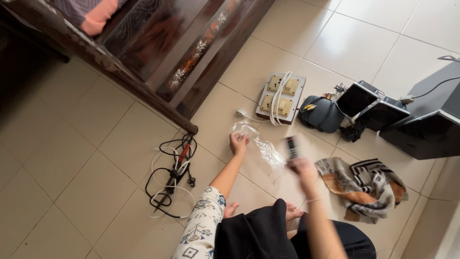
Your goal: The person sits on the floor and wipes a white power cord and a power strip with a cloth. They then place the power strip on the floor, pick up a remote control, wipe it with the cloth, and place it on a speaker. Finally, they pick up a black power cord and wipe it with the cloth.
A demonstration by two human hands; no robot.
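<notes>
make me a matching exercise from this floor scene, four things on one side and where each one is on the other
Things:
1. clear plastic bag
2. small dark remote
3. switch board
4. patterned cloth

Places:
A. lying on the tiles to the right of the right hand
B. held up in the right hand
C. flat on the floor beyond both hands, with a white cable looped over it
D. gripped at one end by the left hand

Pairs: 1-D, 2-B, 3-C, 4-A
</notes>
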